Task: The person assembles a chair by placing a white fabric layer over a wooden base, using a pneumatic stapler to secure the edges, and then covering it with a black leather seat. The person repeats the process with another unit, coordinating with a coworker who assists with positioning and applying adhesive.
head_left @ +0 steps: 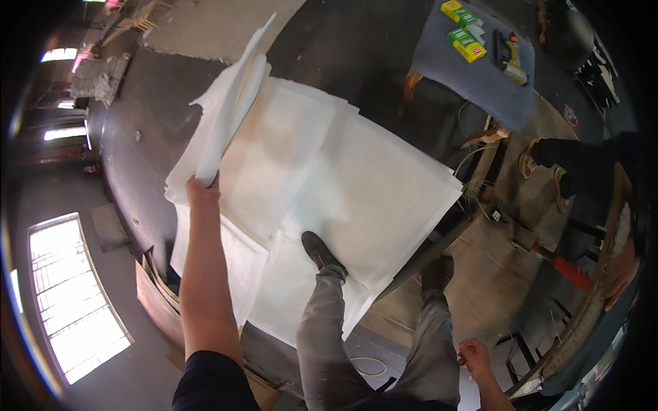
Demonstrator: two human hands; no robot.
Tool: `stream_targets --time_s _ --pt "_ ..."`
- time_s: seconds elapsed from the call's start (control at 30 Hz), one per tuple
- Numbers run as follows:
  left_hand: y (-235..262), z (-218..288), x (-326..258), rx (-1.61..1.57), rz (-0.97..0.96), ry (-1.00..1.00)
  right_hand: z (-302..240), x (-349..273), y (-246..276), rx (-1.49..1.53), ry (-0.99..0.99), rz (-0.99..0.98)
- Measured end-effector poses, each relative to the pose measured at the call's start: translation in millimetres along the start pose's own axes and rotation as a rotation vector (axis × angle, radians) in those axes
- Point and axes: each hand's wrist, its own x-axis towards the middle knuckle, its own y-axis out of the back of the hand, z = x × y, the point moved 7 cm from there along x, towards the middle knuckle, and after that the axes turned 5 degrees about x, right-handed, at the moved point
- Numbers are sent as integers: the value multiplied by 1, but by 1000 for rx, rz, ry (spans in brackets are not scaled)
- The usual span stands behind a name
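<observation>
**Left hand lifting a white sheet off the pile**

Fingers of the left hand (203,186) pinched shut around the lower edge of a white sheet (229,103), folded or doubled over, standing up and away from the rest. Arm stretched out straight from the lower edge, dark short sleeve (209,383) at the shoulder. Right below and around the hand: a big stack of white sheets (356,178), overlapping, spread wide over a dark work surface (137,151). Left foot in a dark shoe (319,250) planted right on the sheets, grey trouser leg (322,329) coming up from it. Other shoe (436,270) off the pile, down beside its right edge on a brownish floor (480,288).

Right hand (473,356) low by the hip, fingers curled into a loose fist; can't tell if anything is in it, too small and partly turned away.

Further out, upper right: a grey-blue tabletop (480,75) with yellow-and-green boxes (462,31) and a dark tool (510,58) on it. Another person's dark-sleeved arm (582,154) at the right edge, well apart from the sheets. Bright windows (75,294) at lower left.
</observation>
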Motion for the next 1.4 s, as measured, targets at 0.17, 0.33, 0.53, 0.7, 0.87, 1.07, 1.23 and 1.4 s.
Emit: stream_targets --time_s 0.17,0.33,0.53,0.7,0.87,1.07,1.23,1.4 --pt "-18 102 -99 215 200 -151 7 -30 36 -193 196 77" --pt "-30 209 -245 1089 180 -596 -22 -77 32 -193 532 1" --pt "-34 281 -427 1638 30 -916 -96 -121 -22 232 583 -680" --pt "-64 271 -573 1637 -198 -1012 -161 -192 -58 373 467 -1003" --pt "-73 277 -723 1339 -465 -1084 -154 -182 -90 442 175 -1278" --pt "-16 298 -838 1316 -577 -1346 -159 -205 -107 608 57 -1558" --pt "31 297 -891 1042 -784 -1425 -263 -272 -71 907 607 -1839" --pt "135 277 -868 1090 -484 -1869 -282 -331 -33 868 757 -1854"
